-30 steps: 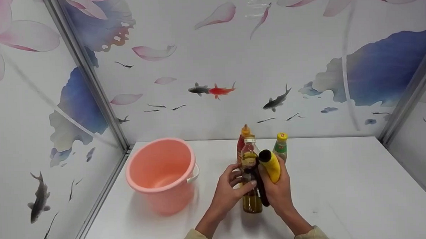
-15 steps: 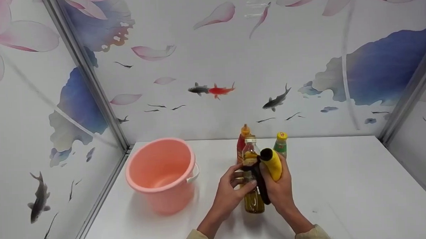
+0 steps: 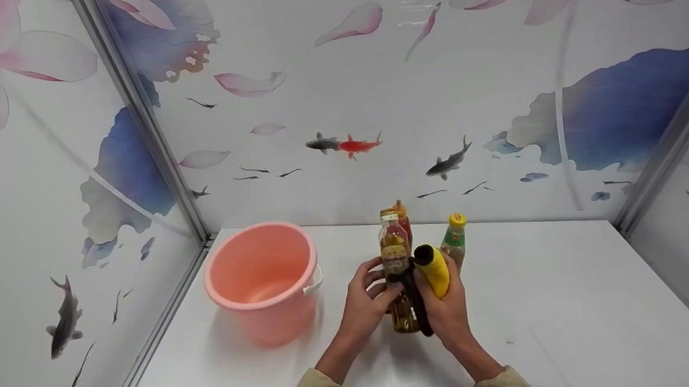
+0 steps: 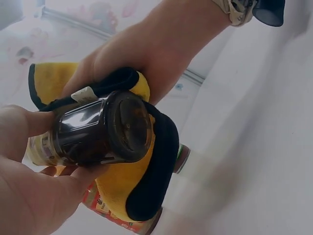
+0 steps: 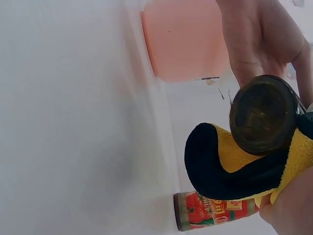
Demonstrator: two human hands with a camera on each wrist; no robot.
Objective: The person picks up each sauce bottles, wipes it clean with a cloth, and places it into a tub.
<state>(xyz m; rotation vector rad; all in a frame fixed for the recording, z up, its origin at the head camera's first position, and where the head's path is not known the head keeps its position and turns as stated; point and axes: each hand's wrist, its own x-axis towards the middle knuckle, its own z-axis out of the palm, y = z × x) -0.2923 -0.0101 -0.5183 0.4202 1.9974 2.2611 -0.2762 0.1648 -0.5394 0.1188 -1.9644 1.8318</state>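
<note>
My left hand (image 3: 364,306) holds a glass bottle of yellowish oil (image 3: 394,243) by its side, fingers and thumb curled round it. The bottle is raised off the table and tilted, its base showing in the left wrist view. A yellow cloth with a dark border (image 3: 435,271) is bunched in my right hand (image 3: 450,314). That cloth wraps against the bottle's side in both wrist views; its yellow side (image 4: 117,188) and dark edge (image 5: 205,161) hang by the base. Part of the bottle's label is hidden by the cloth and fingers.
Behind the oil bottle stands a red sauce bottle with an orange cap (image 3: 404,220), its label showing tomatoes. A yellow-capped bottle with a green label (image 3: 455,235) stands behind my right hand. The pink bucket (image 3: 274,324) is on the white table (image 3: 558,300) at left.
The oil bottle has moved a little left and upward, and its label now faces more into view. The cloth and both hands have shifted slightly left with it.
</note>
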